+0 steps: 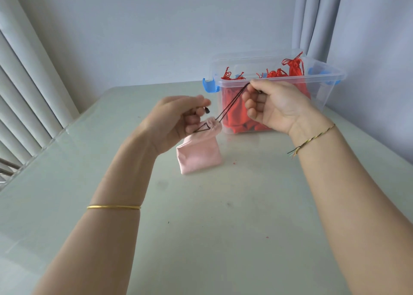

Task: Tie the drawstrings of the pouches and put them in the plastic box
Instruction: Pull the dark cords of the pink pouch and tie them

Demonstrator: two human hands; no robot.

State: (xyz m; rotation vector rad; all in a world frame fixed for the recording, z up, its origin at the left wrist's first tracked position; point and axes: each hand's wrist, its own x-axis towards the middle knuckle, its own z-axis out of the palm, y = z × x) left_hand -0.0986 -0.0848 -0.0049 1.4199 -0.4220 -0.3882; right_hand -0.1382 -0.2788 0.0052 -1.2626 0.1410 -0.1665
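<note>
A: What is staying hidden or unclear?

B: The left hand (pixel 176 119) is covering the near side of the pink pouch's (pixel 199 155) gathered neck. The dark drawstring (pixel 232 102) is vanishing into both fists, so its ends are not readable, apart from 1 dark tip by the left fingertips. The clear plastic box (pixel 277 80) is blurring the red pouches (pixel 243 113) inside it into 1 mass; I cannot tell their count.

A: Surface and room?

B: A pale glass-topped table (pixel 214 216) is showing small specks. A plain wall is standing behind, with curtains (pixel 317 15) at right and vertical blinds (pixel 24 75) at left.

A: Hands?

B: Both are raised over the table, palms turned inward. The left hand is pinching the drawstring beside the pouch neck. The right hand (pixel 277 106), in front of the box, is gripping a doubled strand and pulling it taut up and to the right.

A: Pouch location?

B: It is hanging from the drawstring just left of the box, outside it; I cannot tell whether its bottom edge is touching the table.
</note>
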